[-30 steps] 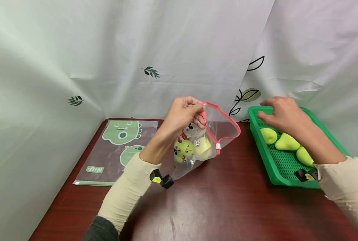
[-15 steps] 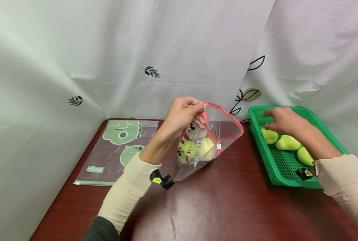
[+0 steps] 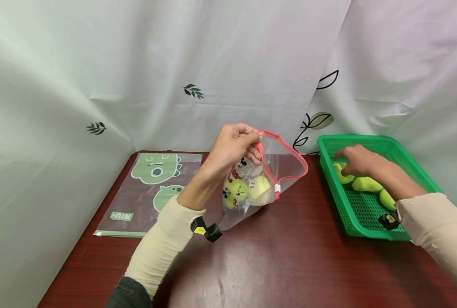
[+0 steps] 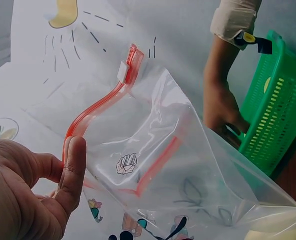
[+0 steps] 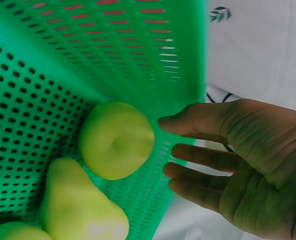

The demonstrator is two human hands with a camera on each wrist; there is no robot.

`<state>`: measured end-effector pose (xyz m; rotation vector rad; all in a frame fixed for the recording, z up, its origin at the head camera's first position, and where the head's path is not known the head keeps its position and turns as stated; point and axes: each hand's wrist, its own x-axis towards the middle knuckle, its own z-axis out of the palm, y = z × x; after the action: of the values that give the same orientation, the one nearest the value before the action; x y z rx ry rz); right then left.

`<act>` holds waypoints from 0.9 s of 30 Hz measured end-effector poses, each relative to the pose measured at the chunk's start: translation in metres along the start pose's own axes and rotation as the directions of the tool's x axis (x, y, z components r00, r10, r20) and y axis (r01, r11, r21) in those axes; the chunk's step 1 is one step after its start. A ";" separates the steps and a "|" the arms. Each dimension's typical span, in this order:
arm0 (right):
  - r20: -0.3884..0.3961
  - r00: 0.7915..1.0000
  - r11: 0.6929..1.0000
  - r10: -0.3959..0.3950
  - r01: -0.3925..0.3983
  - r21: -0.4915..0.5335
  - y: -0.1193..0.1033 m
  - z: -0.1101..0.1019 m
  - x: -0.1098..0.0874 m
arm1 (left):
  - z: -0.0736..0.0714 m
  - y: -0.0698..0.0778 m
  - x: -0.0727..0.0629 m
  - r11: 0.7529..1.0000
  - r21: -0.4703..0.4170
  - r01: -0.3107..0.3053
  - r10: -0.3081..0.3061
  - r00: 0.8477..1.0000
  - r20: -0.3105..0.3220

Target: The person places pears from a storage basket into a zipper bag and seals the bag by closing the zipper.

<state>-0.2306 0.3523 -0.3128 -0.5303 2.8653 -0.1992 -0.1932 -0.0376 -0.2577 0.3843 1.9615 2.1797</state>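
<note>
My left hand [image 3: 234,145] pinches the red zip edge of a clear zip bag [image 4: 153,120], which hangs with its mouth open over the table. Two round fruits show through the plastic, one green [image 3: 236,190] and one pale yellow [image 3: 260,190]. In the right wrist view my right hand [image 5: 248,160] is inside the far end of the green basket [image 3: 351,222], its thumb and fingers spread apart. Just ahead of the fingertips sits a round yellow-green fruit [image 5: 116,140]; a gap shows between them. A pear [image 5: 77,205] lies beside that fruit.
Another yellow-green fruit [image 3: 387,199] lies in the basket nearer to me. A second clear zip bag [image 3: 122,199] with green cartoon prints lies flat at the table's left. Behind the dark red table [image 3: 282,265] hangs a white curtain [image 3: 232,64].
My right hand has come down into the basket towards the round fruit at its far end. The left hand stays in place; the bag sways slightly.
</note>
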 end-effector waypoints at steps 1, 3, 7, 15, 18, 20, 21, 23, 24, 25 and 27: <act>0.006 1.000 1.000 -0.001 0.001 -0.001 0.001 0.001 0.001 | 0.000 -0.001 0.000 1.000 -0.002 0.000 0.000 1.000 0.000; 0.007 1.000 1.000 -0.015 0.015 -0.019 0.004 0.003 0.003 | 0.000 -0.002 0.001 1.000 -0.008 -0.003 0.003 1.000 0.001; 0.022 0.999 0.999 -0.025 0.026 -0.035 0.009 0.005 0.005 | 0.000 -0.003 0.001 1.000 -0.025 -0.009 0.009 1.000 0.003; 0.048 0.999 0.999 -0.021 0.022 -0.023 0.018 0.006 0.008 | 0.000 -0.003 0.001 1.000 -0.014 -0.004 0.004 1.000 0.001; 0.044 0.999 0.999 -0.017 0.019 -0.030 0.018 0.007 0.009 | -0.001 -0.003 0.000 1.000 -0.001 0.005 -0.005 1.000 -0.001; 0.042 0.999 0.999 -0.022 0.024 -0.036 0.019 0.008 0.010 | -0.001 -0.004 0.000 1.000 0.003 0.010 -0.010 1.000 -0.005; 0.041 0.999 0.999 -0.022 0.024 -0.039 0.019 0.009 0.011 | -0.001 -0.005 0.000 1.000 0.006 0.012 -0.012 1.000 -0.005; 0.036 0.999 0.999 -0.022 0.024 -0.040 0.020 0.011 0.012 | -0.002 -0.006 0.000 1.000 0.009 0.016 -0.015 1.000 -0.007; 0.034 0.999 0.999 -0.022 0.024 -0.041 0.021 0.012 0.012 | -0.002 -0.006 0.000 1.000 0.011 0.015 -0.015 1.000 -0.007; 0.033 0.999 0.999 -0.020 0.021 -0.039 0.022 0.013 0.013 | -0.002 -0.007 0.000 1.000 0.013 0.016 -0.015 1.000 -0.007; 0.026 0.999 0.999 -0.018 0.019 -0.028 0.027 0.017 0.016 | -0.002 -0.007 0.001 1.000 0.017 0.015 -0.015 1.000 -0.005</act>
<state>-0.2502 0.3700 -0.3365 -0.5611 2.8428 -0.1544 -0.1946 -0.0389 -0.2650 0.3666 1.9804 2.1581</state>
